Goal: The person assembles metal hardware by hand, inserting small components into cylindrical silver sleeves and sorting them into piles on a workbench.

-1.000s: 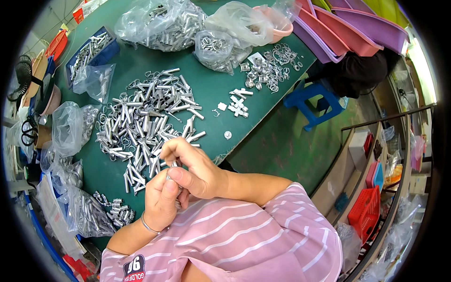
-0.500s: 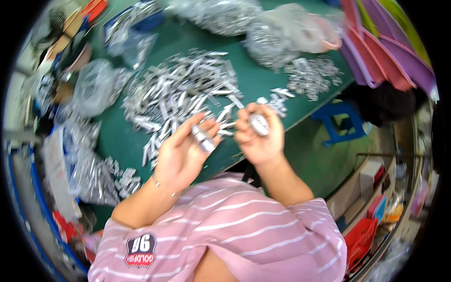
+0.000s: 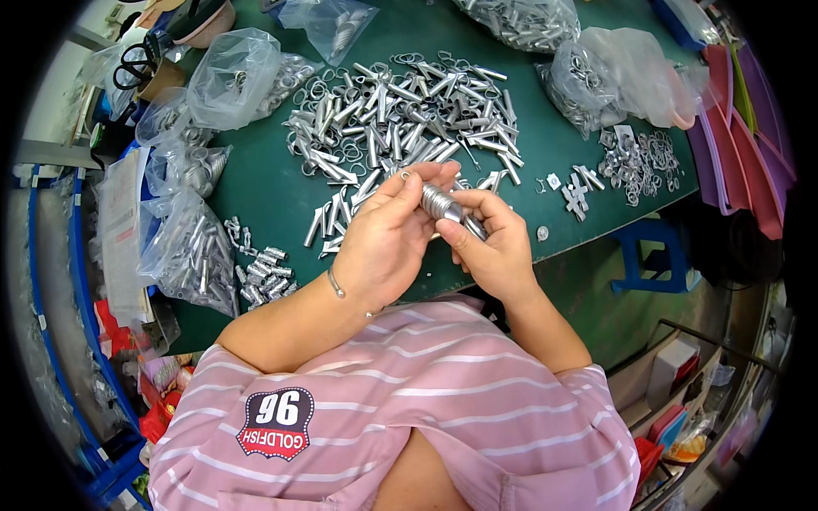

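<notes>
The left hand (image 3: 388, 240) had its fingers curled round a stack of rings (image 3: 438, 203), just on the near side of the pile (image 3: 409, 106) of metal tubes. The right hand (image 3: 498, 247), also nearer the body than the pile, had thumb and fingers closed on metal at the stack's lower end. Left of the pile lay a clear bag (image 3: 223, 81); right of it, small parts (image 3: 641, 166) and, farther right, a blue stool (image 3: 652, 232).
</notes>
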`<state>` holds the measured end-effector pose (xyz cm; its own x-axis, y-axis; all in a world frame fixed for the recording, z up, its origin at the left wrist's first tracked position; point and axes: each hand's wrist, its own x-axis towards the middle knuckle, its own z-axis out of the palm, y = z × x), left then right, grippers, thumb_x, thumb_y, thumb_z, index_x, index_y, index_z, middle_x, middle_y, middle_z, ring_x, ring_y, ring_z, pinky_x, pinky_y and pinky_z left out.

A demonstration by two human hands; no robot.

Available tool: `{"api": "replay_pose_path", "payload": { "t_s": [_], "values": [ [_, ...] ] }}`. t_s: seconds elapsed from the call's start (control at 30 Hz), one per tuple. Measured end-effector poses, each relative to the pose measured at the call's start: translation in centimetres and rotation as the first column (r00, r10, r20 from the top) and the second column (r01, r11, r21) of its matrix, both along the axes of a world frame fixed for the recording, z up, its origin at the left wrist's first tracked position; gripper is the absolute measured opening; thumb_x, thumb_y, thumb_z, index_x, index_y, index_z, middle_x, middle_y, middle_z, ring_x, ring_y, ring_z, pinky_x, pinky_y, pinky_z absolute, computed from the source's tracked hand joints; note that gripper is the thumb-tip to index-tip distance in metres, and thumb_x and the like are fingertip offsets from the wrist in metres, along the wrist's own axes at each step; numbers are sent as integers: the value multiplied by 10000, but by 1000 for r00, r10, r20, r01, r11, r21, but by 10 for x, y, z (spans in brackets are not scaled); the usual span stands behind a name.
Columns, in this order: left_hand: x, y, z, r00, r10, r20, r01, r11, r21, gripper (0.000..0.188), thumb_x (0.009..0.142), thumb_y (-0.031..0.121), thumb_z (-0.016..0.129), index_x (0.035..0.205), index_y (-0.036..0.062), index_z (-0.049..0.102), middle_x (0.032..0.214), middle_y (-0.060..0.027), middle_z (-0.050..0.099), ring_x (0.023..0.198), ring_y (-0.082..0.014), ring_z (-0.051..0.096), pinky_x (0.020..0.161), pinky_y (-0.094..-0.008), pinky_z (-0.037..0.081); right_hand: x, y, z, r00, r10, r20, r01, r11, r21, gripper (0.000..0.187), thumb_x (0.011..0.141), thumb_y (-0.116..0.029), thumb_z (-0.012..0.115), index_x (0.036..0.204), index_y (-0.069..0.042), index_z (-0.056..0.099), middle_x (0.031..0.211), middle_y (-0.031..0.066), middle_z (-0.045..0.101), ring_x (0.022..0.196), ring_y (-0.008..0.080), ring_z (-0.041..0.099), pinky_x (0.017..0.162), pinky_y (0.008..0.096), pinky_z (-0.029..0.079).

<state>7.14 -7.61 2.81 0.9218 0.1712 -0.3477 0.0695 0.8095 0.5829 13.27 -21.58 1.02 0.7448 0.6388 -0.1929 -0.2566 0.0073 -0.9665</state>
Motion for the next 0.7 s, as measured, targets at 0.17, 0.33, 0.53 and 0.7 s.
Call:
{"api": "replay_pose_path", "payload": {
  "t_s": [0.17,0.33,0.53,0.7],
  "values": [
    [0,-1,4,998,-65,-3,60,906,420,227,962,218,543,1004,5,611,1105,-79,627,909,-112,578,821,-257,465,-1,0,-8,949,69,308,-45,995,-83,328,855,-170,686,1093,14,555,936,115,646,803,164,612,707,296,489],
    [-6,17,5,983,-175,-50,125,447,886,241,890,229,631,797,7,613,693,-41,587,590,-87,511,524,-236,402,-13,-7,1,906,294,305,-254,953,-166,327,926,-255,559,1105,17,521,901,168,604,801,295,603,729,356,473],
    [-12,21,15,950,-280,-137,185,151,971,402,848,267,632,563,-8,564,480,-142,499,392,-226,468,418,-316,378,-17,-9,-1,846,499,-187,-496,866,70,319,924,-258,565,1075,22,533,780,66,598,717,153,575,652,303,463],
    [-15,22,25,913,-355,-202,292,223,930,359,853,210,575,563,0,596,506,-146,547,432,-272,553,420,-347,421,-13,-3,-2,796,604,31,-603,786,136,282,828,-217,693,962,24,635,846,52,649,813,105,585,740,276,485]
  ]
}}
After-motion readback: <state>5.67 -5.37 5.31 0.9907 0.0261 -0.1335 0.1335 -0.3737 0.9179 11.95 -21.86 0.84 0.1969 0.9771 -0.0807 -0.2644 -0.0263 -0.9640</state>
